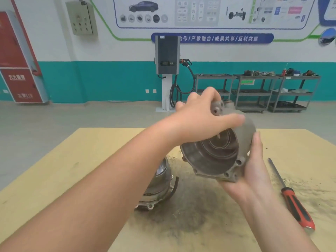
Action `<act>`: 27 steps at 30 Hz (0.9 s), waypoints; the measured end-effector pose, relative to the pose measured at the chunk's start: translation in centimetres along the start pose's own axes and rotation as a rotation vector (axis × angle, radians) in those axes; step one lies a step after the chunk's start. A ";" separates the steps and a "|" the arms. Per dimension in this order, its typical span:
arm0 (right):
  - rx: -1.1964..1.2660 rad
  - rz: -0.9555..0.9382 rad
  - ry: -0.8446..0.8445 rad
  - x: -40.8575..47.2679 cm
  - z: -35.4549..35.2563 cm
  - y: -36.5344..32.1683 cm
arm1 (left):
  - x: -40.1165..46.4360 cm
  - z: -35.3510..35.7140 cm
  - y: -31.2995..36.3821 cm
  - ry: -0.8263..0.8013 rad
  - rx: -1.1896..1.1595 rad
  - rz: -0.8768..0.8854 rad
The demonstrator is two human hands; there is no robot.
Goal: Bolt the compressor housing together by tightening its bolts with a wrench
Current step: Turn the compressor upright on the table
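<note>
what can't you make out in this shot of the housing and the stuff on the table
Head view only:
- Far end of the housing shell: covered by the left hand.
- Its bolts: none visible, only empty flange holes.
- Second housing part on the table: mostly behind the left forearm.
- Red-handled tool: tip too small to tell its type.
- Right hand: fingers behind the shell.

The housing [218,151] in my hands blocks the middle. Below sits the motor [158,188], right the tool [289,193]; the board's [63,170] left lies open.

Grey, cup-shaped housing half [220,153] held tilted above the table, open side facing the camera.
</note>
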State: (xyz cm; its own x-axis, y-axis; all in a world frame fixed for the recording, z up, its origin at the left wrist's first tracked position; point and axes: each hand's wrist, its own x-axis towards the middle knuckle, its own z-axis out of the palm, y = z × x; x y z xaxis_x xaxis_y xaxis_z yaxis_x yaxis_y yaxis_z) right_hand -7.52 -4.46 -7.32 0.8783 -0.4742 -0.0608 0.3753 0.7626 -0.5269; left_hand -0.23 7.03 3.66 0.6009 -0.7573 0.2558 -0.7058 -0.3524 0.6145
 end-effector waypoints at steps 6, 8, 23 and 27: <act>-0.230 -0.265 -0.145 0.5 4.9 1.6 | -4.9 -2.9 -4.9 0.225 -0.251 0.053; -0.270 -0.353 -0.146 1.1 5.6 3.1 | -6.1 -2.6 -7.1 0.308 -0.317 -0.012; -0.794 -0.505 -0.575 2.5 2.0 8.2 | -13.7 3.4 -17.3 0.354 -0.315 -0.269; -0.901 -0.396 -0.633 3.3 0.8 7.9 | -13.8 4.2 -19.0 0.298 -0.391 -0.336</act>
State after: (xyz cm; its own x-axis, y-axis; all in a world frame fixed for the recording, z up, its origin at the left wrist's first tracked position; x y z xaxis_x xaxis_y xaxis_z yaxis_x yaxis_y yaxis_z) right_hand -1.44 0.37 -10.95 0.8334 -0.1109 0.5414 0.5330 -0.0976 -0.8405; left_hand 3.34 21.92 -14.69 0.8868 -0.4323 0.1638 -0.3025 -0.2747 0.9127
